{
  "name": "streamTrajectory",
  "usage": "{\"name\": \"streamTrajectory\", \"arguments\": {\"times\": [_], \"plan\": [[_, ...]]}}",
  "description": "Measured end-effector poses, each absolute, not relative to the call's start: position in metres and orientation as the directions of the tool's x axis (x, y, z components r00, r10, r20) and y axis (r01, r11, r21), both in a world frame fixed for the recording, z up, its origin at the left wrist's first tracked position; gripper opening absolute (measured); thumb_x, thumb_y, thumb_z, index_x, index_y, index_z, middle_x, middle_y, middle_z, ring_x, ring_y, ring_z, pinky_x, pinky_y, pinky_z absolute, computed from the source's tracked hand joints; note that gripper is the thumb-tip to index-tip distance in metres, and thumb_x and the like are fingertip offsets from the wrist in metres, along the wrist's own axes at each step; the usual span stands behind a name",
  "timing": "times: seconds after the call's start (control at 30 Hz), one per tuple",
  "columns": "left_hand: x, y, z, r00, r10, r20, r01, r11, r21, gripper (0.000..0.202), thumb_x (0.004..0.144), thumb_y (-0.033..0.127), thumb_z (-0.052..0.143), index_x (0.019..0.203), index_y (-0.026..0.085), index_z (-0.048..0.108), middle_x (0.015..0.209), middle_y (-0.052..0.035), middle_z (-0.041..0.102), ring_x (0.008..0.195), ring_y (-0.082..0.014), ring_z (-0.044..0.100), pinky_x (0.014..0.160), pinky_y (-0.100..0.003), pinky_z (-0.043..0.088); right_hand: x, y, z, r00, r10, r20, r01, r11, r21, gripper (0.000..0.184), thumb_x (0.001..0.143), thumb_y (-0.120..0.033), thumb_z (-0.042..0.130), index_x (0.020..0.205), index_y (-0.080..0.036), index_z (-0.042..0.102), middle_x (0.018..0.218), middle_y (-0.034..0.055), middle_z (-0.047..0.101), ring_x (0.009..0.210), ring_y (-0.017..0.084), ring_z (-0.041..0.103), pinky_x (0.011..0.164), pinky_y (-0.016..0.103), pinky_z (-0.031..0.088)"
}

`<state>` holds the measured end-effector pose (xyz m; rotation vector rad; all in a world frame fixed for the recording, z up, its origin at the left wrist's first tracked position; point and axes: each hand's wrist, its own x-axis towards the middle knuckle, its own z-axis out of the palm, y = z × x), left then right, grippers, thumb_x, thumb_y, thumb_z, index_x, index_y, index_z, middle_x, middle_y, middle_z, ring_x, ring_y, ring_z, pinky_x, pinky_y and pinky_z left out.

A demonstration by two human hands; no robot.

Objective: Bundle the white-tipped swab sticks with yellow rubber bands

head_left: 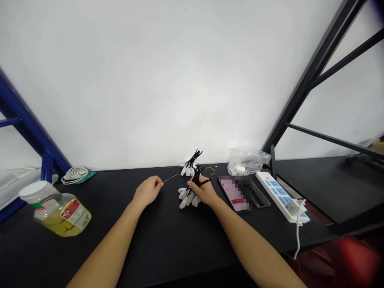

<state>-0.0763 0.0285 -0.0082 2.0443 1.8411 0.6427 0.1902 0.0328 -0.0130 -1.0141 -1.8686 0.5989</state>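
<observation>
My left hand (148,190) rests low over the black table (168,244), its fingers pinched on the near end of a thin grey rod (171,178) that points away to the right. In my right hand (205,193) is a bunch of short black leads with white ends (187,199); the white pieces hang toward me and the black ends stick up past my fingers. Just behind lies a similar bunch (188,170), with a yellow band around its black part. A few thin yellow strips (212,169) are scattered to its right.
To the right are a phone (232,194), a dark flat object (260,195), a crumpled clear bag (247,158) and a white power strip (280,196) with a plugged-in cable. On the left stand a jar of yellow liquid (64,216) and a coiled white cable (75,175). A white wall rises behind.
</observation>
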Motion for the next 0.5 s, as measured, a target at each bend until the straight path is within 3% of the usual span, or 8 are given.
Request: {"name": "streamTrajectory", "arguments": {"times": [0.13,0.23,0.3,0.37,0.43,0.5], "plan": [[-0.031,0.013,-0.008,0.041,0.946,0.321,0.512,-0.296,0.807,0.021,0.090,0.039,0.056,0.087,0.020,0.063,0.074,0.0001,0.062,0.068,-0.0162,0.058,0.065,-0.027,0.045,0.190,0.032,-0.013,-0.278,0.828,0.486,0.350,0.559,-0.752,0.025,0.092,-0.046,0.061,0.086,-0.021,0.066,0.078,0.0040,0.068,0.073,0.018,0.063,0.068,0.030,0.049],[-0.002,0.000,-0.012,0.144,0.900,0.411,0.395,-0.433,0.810,0.018,0.089,0.036,0.059,0.084,0.020,0.065,0.080,-0.0018,0.066,0.077,-0.0167,0.062,0.073,-0.028,0.048,0.189,0.028,-0.011,-0.338,0.801,0.495,0.332,0.593,-0.733,0.025,0.087,-0.046,0.068,0.095,-0.022,0.069,0.083,0.0048,0.070,0.077,0.019,0.065,0.071,0.032,0.051],[0.008,-0.005,-0.017,0.194,0.869,0.455,0.361,-0.495,0.790,0.016,0.090,0.033,0.059,0.082,0.020,0.065,0.089,-0.0040,0.067,0.086,-0.0181,0.064,0.081,-0.031,0.050,0.186,0.024,-0.009,-0.370,0.788,0.492,0.342,0.608,-0.716,0.022,0.088,-0.043,0.066,0.091,-0.021,0.070,0.081,0.0045,0.069,0.074,0.019,0.064,0.069,0.031,0.050],[0.009,-0.007,-0.023,0.197,0.866,0.461,0.349,-0.501,0.792,0.014,0.084,0.031,0.067,0.094,0.020,0.066,0.104,-0.0066,0.067,0.100,-0.0212,0.065,0.092,-0.036,0.050,0.181,0.021,-0.008,-0.343,0.789,0.509,0.342,0.610,-0.715,0.022,0.092,-0.040,0.061,0.085,-0.021,0.070,0.077,0.0042,0.067,0.071,0.018,0.063,0.068,0.031,0.050],[0.007,-0.007,-0.028,0.197,0.888,0.415,0.322,-0.459,0.828,0.053,0.074,0.028,0.078,0.123,0.022,0.057,0.120,-0.0090,0.064,0.115,-0.0244,0.062,0.101,-0.041,0.048,0.176,0.018,-0.007,-0.300,0.790,0.535,0.322,0.612,-0.723,0.023,0.093,-0.040,0.060,0.084,-0.020,0.069,0.079,0.0045,0.067,0.073,0.019,0.063,0.070,0.032,0.050],[0.004,-0.006,-0.030,0.238,0.907,0.349,0.274,-0.407,0.871,0.095,0.069,0.024,0.082,0.149,0.024,0.031,0.128,-0.0106,0.062,0.119,-0.0253,0.062,0.103,-0.043,0.048,0.170,0.015,-0.008,-0.310,0.773,0.554,0.284,0.631,-0.722,0.024,0.092,-0.042,0.062,0.086,-0.020,0.069,0.084,0.0052,0.067,0.079,0.020,0.063,0.076,0.035,0.050]]}}
